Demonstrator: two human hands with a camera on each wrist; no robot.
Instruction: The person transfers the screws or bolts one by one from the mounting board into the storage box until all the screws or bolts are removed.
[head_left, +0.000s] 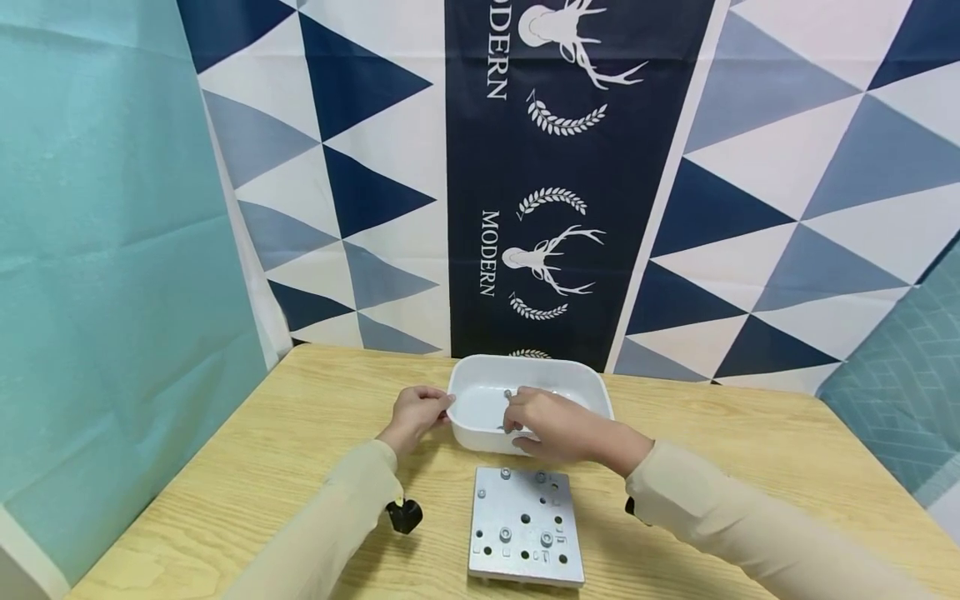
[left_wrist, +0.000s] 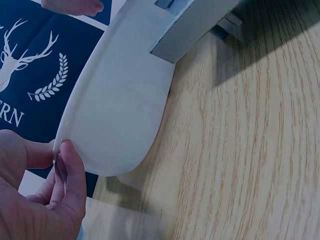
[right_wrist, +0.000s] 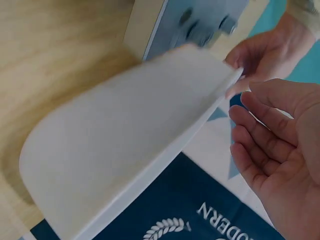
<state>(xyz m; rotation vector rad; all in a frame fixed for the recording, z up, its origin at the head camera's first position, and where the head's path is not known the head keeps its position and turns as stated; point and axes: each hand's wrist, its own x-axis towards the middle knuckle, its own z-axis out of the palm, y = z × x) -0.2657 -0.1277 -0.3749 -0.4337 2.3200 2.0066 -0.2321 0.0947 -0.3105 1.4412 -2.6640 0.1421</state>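
A white plastic tub [head_left: 487,440] stands on the wooden table near the patterned cloth. My left hand [head_left: 416,414] pinches its left rim between thumb and fingers, seen close in the left wrist view, where the hand [left_wrist: 45,185] is at lower left. Over the tub's front side is my right hand [head_left: 551,425], fingers bent loosely down toward the inside. The right wrist view shows no object in that hand [right_wrist: 280,135]. A small metal screw [head_left: 507,393] lies in the tub close to the right fingers.
A silver metal plate [head_left: 510,508] with holes and several socket-head screws sits in front of the tub. Threaded screw ends [left_wrist: 233,18] stick out beneath it. Behind the tub hangs a patterned cloth [head_left: 540,333]; a teal sheet [head_left: 112,250] borders the left.
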